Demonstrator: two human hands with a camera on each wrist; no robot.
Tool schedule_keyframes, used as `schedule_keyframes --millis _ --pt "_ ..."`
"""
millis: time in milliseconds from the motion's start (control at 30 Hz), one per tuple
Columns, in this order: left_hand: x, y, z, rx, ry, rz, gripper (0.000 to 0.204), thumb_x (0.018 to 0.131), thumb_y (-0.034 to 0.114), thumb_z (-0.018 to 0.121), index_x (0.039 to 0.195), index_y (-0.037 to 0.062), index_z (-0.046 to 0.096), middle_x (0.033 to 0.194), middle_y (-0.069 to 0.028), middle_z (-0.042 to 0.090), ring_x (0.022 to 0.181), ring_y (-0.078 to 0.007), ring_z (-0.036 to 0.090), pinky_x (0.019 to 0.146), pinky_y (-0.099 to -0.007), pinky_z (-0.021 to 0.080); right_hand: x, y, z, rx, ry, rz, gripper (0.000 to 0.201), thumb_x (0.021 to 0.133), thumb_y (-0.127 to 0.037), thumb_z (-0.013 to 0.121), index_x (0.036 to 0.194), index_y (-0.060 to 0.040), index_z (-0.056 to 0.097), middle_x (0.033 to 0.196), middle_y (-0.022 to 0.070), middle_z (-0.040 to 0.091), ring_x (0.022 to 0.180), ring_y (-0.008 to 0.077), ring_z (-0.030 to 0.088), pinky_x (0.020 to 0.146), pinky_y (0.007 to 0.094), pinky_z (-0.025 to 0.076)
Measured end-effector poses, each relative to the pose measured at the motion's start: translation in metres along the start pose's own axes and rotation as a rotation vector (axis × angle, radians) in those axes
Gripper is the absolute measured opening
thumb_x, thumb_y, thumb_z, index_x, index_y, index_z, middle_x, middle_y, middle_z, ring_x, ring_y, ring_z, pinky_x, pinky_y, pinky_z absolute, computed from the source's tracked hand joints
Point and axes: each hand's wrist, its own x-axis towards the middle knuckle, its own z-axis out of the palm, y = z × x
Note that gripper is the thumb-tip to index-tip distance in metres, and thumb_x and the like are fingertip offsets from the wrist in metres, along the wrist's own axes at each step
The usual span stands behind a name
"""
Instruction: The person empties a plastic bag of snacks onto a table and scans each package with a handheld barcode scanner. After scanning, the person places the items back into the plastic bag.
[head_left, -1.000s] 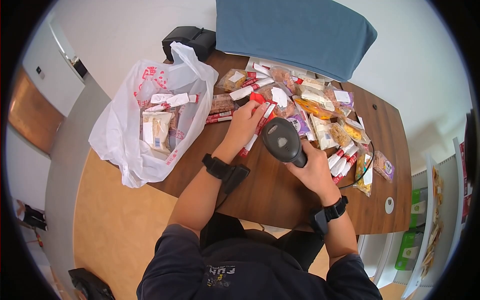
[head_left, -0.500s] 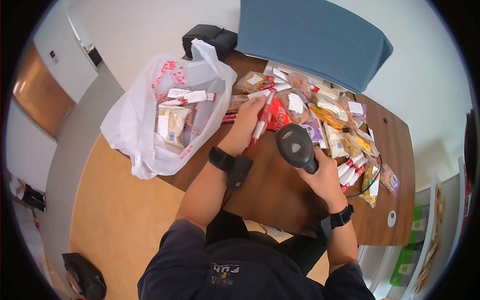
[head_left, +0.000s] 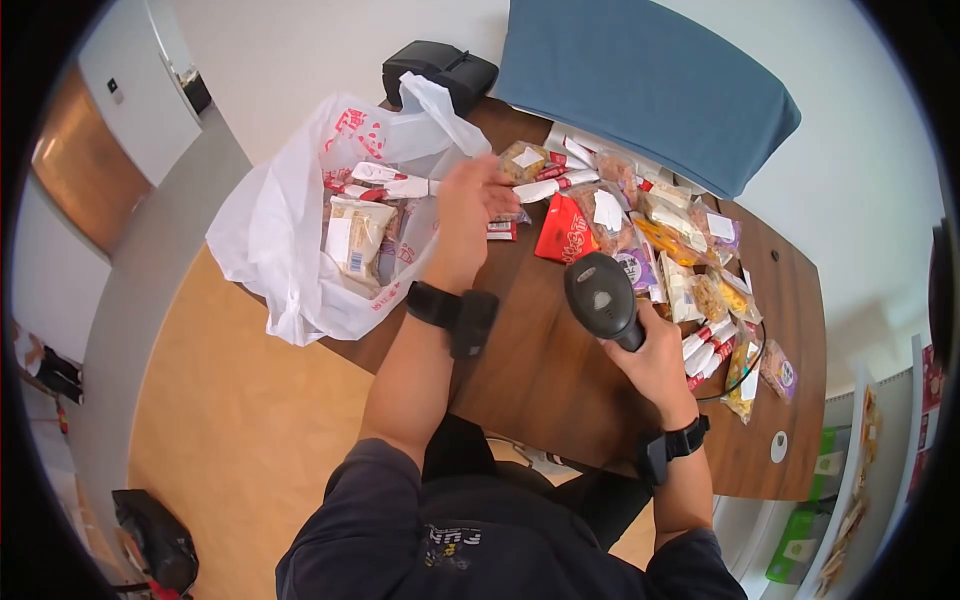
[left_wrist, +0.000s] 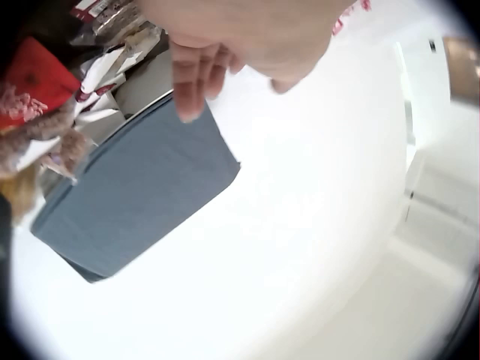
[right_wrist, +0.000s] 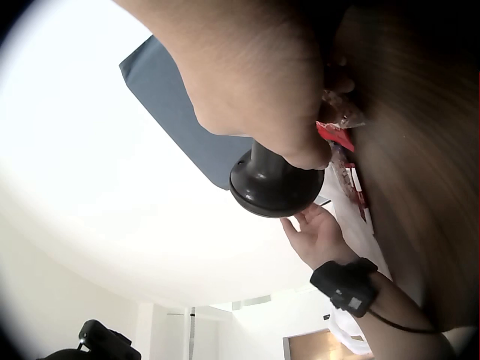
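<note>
My right hand (head_left: 655,355) grips the handle of a black barcode scanner (head_left: 602,298), its head tipped toward the table's middle; the right wrist view shows the scanner (right_wrist: 274,184) below my fingers. My left hand (head_left: 468,205) is raised at the right edge of a white plastic bag (head_left: 255,235), fingers loosely extended with nothing between them. Inside the bag lie white-and-red stick packets (head_left: 390,182) and a cream snack packet (head_left: 355,240). A red packet (head_left: 563,228) lies right of my left hand, among several bagged snacks (head_left: 675,220).
A blue-grey cloth-covered object (head_left: 650,90) stands at the table's back, a black printer-like box (head_left: 440,75) to its left. Stick packets (head_left: 708,350) lie near the scanner cable (head_left: 745,380). Brown tabletop (head_left: 540,370) shows in front. Shelves (head_left: 850,480) stand at the right.
My left hand has moved left to the bag's edge, and the stick packet it held is out of its fingers. My right hand still holds the scanner. The head view has shifted.
</note>
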Motion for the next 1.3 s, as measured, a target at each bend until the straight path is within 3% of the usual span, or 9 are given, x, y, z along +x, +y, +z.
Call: schedule_keyframes --millis 67,133,433,567,667,733,833,933,1300 --pt "-0.006 -0.007 0.006 0.292 -0.149 -0.08 0.039 0.094 0.032 0.064 0.112 -0.0027 0.06 0.098 -0.0157 0.066 0.089 -0.025 0.065 0.081 -0.0334 0.054 0.0 0.001 0.0 -0.003 0.0 0.019 0.04 0.071 -0.016 0.08 0.104 -0.0019 0.063 0.085 0.0197 0.069 0.079 0.0373 0.069 0.071 0.0406 0.054" --pt "-0.008 -0.02 0.006 1.205 -0.222 0.406 0.017 0.085 0.015 0.068 0.096 0.0018 0.066 0.084 -0.0131 0.066 0.084 -0.0269 0.065 0.077 -0.0357 0.053 0.0 0.004 0.0 0.014 0.008 0.011 0.04 0.071 -0.017 0.08 0.105 -0.0024 0.063 0.085 0.0196 0.069 0.079 0.037 0.069 0.071 0.0406 0.054" --pt "-0.012 -0.044 -0.026 1.886 -0.223 0.663 0.012 0.075 0.011 0.072 0.085 0.0047 0.068 0.09 -0.0151 0.068 0.091 -0.0356 0.064 0.078 -0.045 0.05 -0.003 0.004 0.001 0.007 -0.006 -0.011 0.041 0.072 -0.018 0.08 0.107 -0.0055 0.064 0.087 0.018 0.07 0.082 0.0353 0.069 0.074 0.0399 0.055" --pt "-0.011 -0.042 -0.02 1.725 -0.419 0.488 0.016 0.075 0.013 0.074 0.086 0.0046 0.066 0.086 -0.0152 0.068 0.09 -0.0363 0.064 0.078 -0.0441 0.051 -0.003 0.006 0.001 0.01 0.008 -0.019 0.041 0.073 -0.019 0.08 0.108 -0.0056 0.064 0.088 0.0179 0.07 0.082 0.0355 0.069 0.073 0.0403 0.055" --pt "-0.012 -0.042 -0.003 1.49 -0.527 0.442 0.018 0.084 0.019 0.071 0.089 0.0039 0.062 0.08 -0.0135 0.068 0.071 -0.0295 0.066 0.062 -0.0381 0.054 -0.002 0.008 0.0 -0.003 0.036 -0.06 0.041 0.073 -0.02 0.08 0.107 -0.0054 0.063 0.088 0.0178 0.07 0.081 0.0357 0.069 0.072 0.0404 0.055" --pt "-0.025 -0.028 0.02 0.967 -0.449 -0.184 0.021 0.093 0.023 0.064 0.092 0.0036 0.056 0.073 -0.0099 0.066 0.049 -0.0179 0.061 0.042 -0.0276 0.048 -0.002 0.009 -0.001 0.016 0.041 -0.06 0.041 0.073 -0.021 0.08 0.107 -0.0052 0.063 0.087 0.0179 0.07 0.08 0.0358 0.069 0.07 0.0403 0.055" --pt "-0.038 -0.031 0.034 0.674 -0.463 -0.305 0.024 0.099 0.026 0.054 0.09 0.0035 0.055 0.072 -0.0083 0.063 0.038 -0.0129 0.054 0.03 -0.0256 0.04 -0.002 0.011 0.0 -0.006 0.052 -0.073 0.04 0.073 -0.021 0.08 0.107 -0.0054 0.063 0.085 0.018 0.07 0.079 0.0357 0.069 0.069 0.0401 0.055" --pt "-0.04 -0.034 0.036 0.575 -0.533 -0.391 0.029 0.102 0.029 0.048 0.091 0.0043 0.057 0.065 -0.0062 0.061 0.04 -0.0123 0.055 0.032 -0.0247 0.042 -0.002 0.009 0.0 0.0 0.049 -0.078 0.04 0.073 -0.021 0.08 0.106 -0.0052 0.064 0.084 0.0183 0.07 0.078 0.0359 0.069 0.069 0.0403 0.055" --pt "-0.043 -0.039 0.039 0.539 -0.509 -0.437 0.046 0.105 0.041 0.038 0.091 0.0034 0.061 0.058 -0.0043 0.058 0.037 -0.0108 0.052 0.032 -0.024 0.04 -0.003 0.01 0.001 -0.052 0.02 -0.082 0.04 0.074 -0.021 0.078 0.106 -0.0048 0.062 0.085 0.0186 0.07 0.079 0.0371 0.068 0.069 0.042 0.055"
